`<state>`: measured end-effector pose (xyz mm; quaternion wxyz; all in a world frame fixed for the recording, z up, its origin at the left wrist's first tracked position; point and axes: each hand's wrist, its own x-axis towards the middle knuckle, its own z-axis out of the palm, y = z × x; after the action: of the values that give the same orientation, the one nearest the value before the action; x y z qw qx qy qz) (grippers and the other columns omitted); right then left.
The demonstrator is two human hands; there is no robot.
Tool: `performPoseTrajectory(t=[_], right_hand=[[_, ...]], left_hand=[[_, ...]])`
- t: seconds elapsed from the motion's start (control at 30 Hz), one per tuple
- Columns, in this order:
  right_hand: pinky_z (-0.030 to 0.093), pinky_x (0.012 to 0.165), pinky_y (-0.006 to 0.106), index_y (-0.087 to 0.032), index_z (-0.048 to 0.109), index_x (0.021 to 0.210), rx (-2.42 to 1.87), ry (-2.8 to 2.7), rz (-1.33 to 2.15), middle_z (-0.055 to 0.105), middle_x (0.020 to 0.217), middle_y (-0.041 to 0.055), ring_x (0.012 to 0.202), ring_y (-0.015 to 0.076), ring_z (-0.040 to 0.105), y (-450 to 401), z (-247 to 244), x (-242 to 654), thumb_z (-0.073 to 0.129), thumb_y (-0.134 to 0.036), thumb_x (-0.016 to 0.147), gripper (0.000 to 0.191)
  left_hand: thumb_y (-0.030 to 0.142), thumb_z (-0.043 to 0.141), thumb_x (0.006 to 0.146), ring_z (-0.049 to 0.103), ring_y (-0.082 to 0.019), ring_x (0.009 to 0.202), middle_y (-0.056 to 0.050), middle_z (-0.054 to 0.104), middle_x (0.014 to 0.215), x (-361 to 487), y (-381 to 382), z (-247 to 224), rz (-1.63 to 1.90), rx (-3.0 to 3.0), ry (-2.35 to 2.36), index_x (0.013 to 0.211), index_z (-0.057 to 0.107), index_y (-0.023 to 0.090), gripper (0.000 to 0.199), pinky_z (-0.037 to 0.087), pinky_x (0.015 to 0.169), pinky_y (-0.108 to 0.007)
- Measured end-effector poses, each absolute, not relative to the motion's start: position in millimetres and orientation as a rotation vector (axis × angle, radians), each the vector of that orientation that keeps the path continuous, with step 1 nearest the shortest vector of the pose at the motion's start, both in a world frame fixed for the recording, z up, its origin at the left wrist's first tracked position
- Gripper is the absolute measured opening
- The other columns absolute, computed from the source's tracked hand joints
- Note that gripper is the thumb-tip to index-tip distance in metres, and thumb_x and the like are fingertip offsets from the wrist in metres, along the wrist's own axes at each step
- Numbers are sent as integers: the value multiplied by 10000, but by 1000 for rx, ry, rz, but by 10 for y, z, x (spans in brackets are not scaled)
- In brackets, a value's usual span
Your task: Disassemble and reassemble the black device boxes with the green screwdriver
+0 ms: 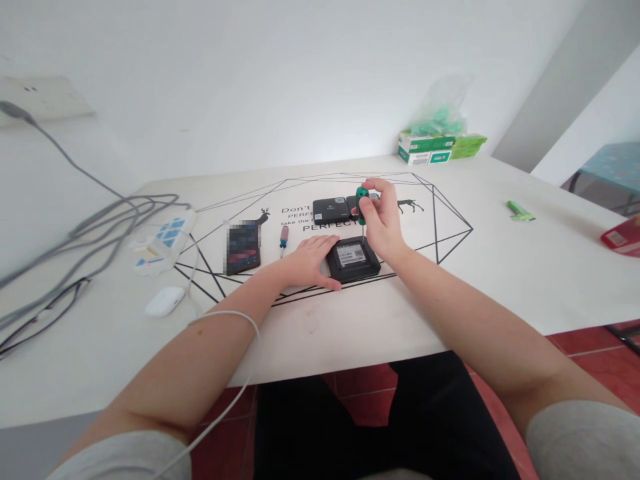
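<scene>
A black square device with a white label lies on the table in front of me. My left hand rests at its left side, fingers spread and touching its edge. My right hand is wrapped round the green handle of an upright screwdriver, whose shaft points down at the device's upper right part. Behind the device lie a black box and a second dark one, partly hidden by my right hand. A smaller screwdriver with a red and blue handle lies to the left of them.
A phone, a white earphone case, a power strip and grey cables are on the left. Green and white boxes with a plastic bag stand at the back right. A white cable crosses my left forearm.
</scene>
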<state>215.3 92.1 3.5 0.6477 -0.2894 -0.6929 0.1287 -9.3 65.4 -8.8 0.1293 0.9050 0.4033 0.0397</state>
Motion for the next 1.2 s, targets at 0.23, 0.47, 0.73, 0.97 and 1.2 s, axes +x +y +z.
performPoseTrajectory(t=[0.23,0.47,0.73,0.97,1.2], right_hand=[[607,807,408,-274,561,1268,-713,-1530,181,606,1262,103,1148,252,620,873,89,2153,482,-399,1068,249],[586,945,491,-269,558,1264,-727,-1554,87,610,1223,101,1161,269,602,890,81,2165,597,-355,1007,274],[555,1012,491,-284,634,1277,-741,-1537,142,714,1214,77,1105,248,662,845,99,2181,448,-514,1089,350],[559,967,489,-285,662,1256,-736,-1515,89,718,1162,74,1034,242,661,857,108,2180,429,-538,1094,380],[602,851,428,-290,644,1238,-719,-1536,85,648,1084,64,954,214,645,849,116,2159,552,-540,1046,328]], left_hand=[[881,718,729,313,-444,1578,-262,332,1713,-88,656,-89,117,2618,1171,1666,265,117,1291,232,1289,-562],[884,724,719,312,-459,1575,-267,339,1707,-85,657,-89,128,2622,1160,1671,267,130,1298,235,1280,-580],[862,744,717,305,-455,1581,-271,326,1712,-71,643,-67,101,2607,1189,1667,266,109,1303,230,1289,-561],[867,739,720,303,-442,1583,-270,321,1713,-77,650,-71,98,2604,1188,1670,264,110,1304,224,1293,-561],[891,720,717,322,-468,1566,-259,333,1711,-79,652,-72,119,2609,1172,1671,271,126,1302,237,1284,-571]])
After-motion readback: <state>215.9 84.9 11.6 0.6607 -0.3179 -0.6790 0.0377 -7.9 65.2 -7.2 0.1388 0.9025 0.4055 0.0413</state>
